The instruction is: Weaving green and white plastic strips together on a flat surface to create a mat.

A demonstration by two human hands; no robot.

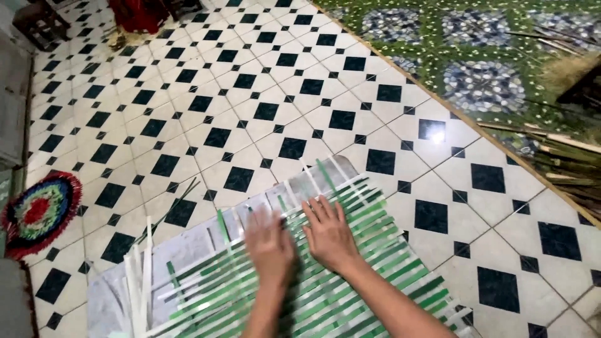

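Green-and-white woven strip mat (350, 294) lies under both hands: left hand (269, 241) blurred, flat, fingers toward twelve o'clock; right hand (328, 235) spread, pressing down.

My mat (350, 275) is woven green and white; floor (250, 94) white with black diamonds (round rug (39, 213) ringed red, green, blue).

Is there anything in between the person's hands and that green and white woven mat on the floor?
Nothing visible. Both the left hand and the right hand lie flat, palms down, right on the mat, side by side near its far edge. The left hand is blurred, so its exact contact is harder to judge.
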